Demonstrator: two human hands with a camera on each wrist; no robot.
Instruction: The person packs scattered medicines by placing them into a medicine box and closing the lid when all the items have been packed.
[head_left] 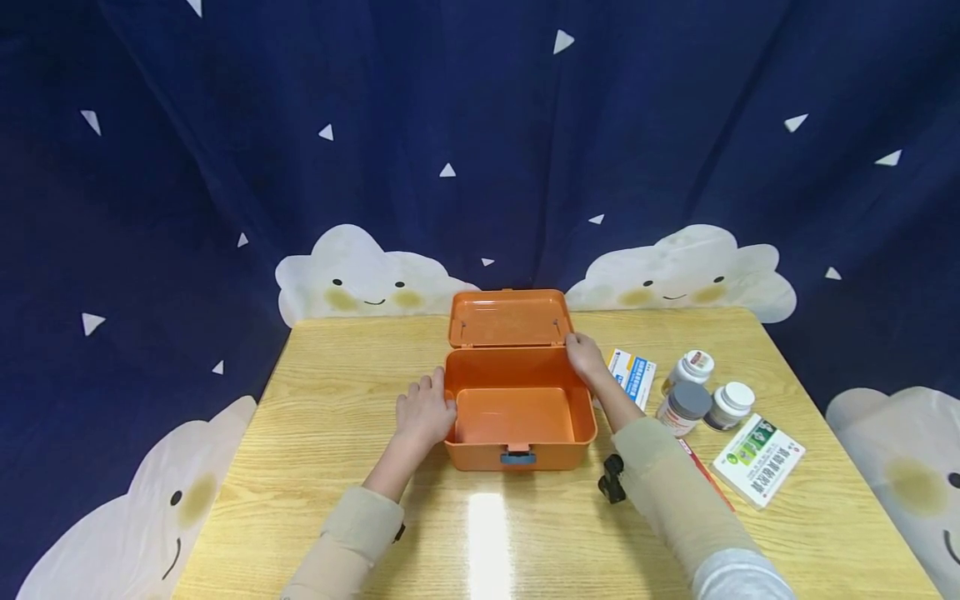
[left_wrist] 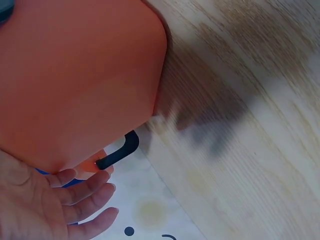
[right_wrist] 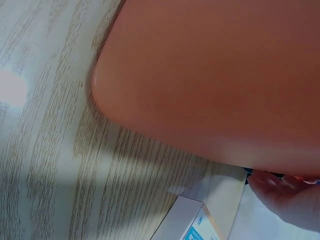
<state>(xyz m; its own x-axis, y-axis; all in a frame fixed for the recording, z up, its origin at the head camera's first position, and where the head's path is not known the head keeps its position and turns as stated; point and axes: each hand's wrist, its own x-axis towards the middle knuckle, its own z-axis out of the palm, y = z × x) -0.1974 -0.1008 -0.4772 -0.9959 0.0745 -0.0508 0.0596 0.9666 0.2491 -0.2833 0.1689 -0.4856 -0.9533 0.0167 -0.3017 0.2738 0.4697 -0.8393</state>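
Box in plain orange sits upright around the middle of the wooden table, lid flipped up at the far side and a blue-grey latch on the front. Left hand is at the left wall, fingers loose and spread rather than clenched, and the left wrist view catches a black handle just past the fingertips. Right hand is up at the back right corner, right by the lid's edge; its fingers are partly hidden, so honestly can't tell if they're gripping it. Off to the right there's a blue-and-white carton, then 2 white-capped bottles and 1 grey-capped jar bunched together, plus a green-and-white pack lying nearer the table's right edge. Something red-edged pokes out from behind the right sleeve. Backdrop's a navy curtain with white triangles and smiley clouds.
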